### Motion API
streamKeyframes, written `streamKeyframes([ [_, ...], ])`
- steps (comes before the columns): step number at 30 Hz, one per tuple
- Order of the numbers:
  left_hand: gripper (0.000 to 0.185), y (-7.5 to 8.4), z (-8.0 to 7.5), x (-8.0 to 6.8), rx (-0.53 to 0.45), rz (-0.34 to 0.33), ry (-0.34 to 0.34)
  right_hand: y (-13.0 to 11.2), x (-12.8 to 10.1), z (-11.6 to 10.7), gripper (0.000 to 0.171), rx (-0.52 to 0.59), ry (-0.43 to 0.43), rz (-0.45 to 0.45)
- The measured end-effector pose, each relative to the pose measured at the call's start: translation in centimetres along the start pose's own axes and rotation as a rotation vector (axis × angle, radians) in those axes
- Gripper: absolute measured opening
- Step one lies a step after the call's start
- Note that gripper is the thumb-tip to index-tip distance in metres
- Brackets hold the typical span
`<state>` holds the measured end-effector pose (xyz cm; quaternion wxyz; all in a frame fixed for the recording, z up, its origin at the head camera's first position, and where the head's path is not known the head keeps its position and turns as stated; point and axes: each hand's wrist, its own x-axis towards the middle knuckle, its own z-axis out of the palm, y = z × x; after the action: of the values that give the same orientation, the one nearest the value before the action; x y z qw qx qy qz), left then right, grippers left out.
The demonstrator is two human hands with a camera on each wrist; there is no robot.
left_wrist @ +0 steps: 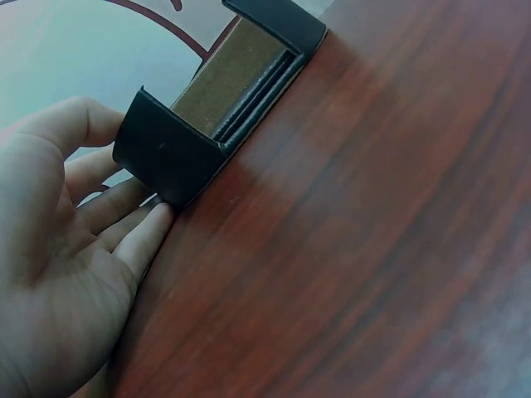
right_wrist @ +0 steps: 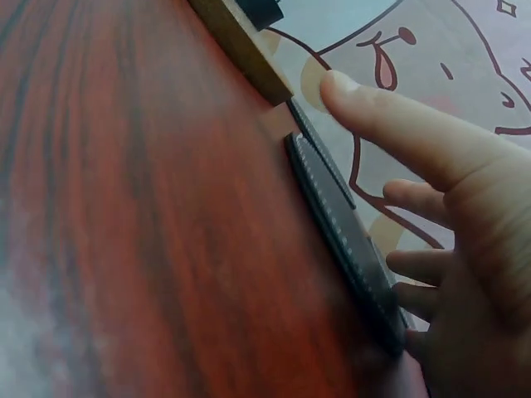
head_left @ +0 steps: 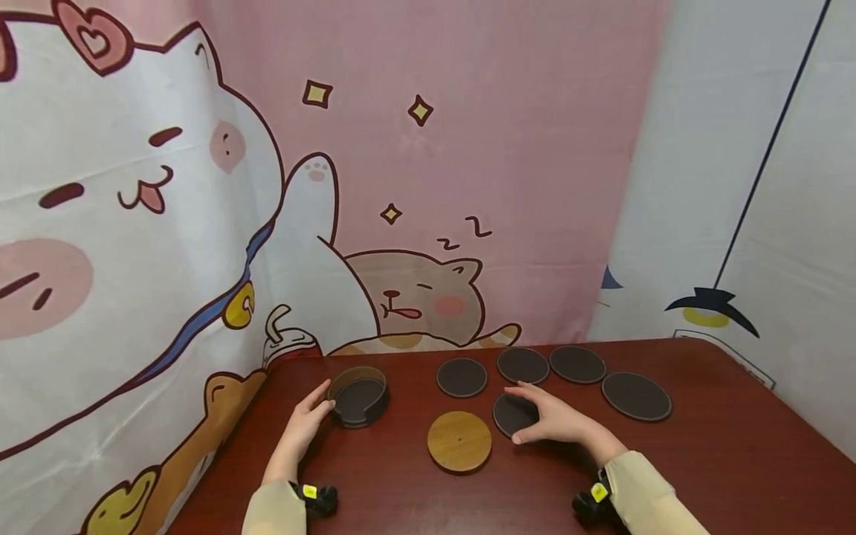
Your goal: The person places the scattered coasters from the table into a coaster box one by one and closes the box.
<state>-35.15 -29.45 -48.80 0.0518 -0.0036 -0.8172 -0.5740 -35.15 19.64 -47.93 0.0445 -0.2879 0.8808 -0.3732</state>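
The left hand (head_left: 304, 422) grips the black holder (head_left: 381, 406) at nine o'clock; the right hand (head_left: 560, 417), fingers parted, arches over a dark coaster (head_left: 512, 415) from three o'clock.

Matt leather-look coasters (head_left: 461, 377) and holder (left_wrist: 166, 157), smooth wooden disc (head_left: 460, 440), glossy wood-grained tabletop (head_left: 394, 494), creased cloth backdrop (head_left: 521, 148)

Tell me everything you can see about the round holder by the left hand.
The holder is a low, round, open-topped cup, black and leather-like outside, with a brown inner wall. A gap in its wall faces roughly toward the person. Something dark and flat lies at the bottom; whether that's a disc or its base, I can't tell. It stands upright on the left part of the reddish-brown table, and the left hand grips its left side.
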Motion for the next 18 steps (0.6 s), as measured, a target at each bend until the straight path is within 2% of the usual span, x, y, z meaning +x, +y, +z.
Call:
streamKeyframes([
  [10, 0.055, -0.1, 0.1, -0.3, -0.008, 0.006, 0.006, 1.3, -0.4, 0.2, 0.098, -0.054, -0.024, 0.017],
  [18, 0.055, -0.2, 0.2, 0.3, 0.019, 0.03, 0.014, 1.6, -0.5, -0.1, 0.091, -0.062, -0.008, 0.013],
])
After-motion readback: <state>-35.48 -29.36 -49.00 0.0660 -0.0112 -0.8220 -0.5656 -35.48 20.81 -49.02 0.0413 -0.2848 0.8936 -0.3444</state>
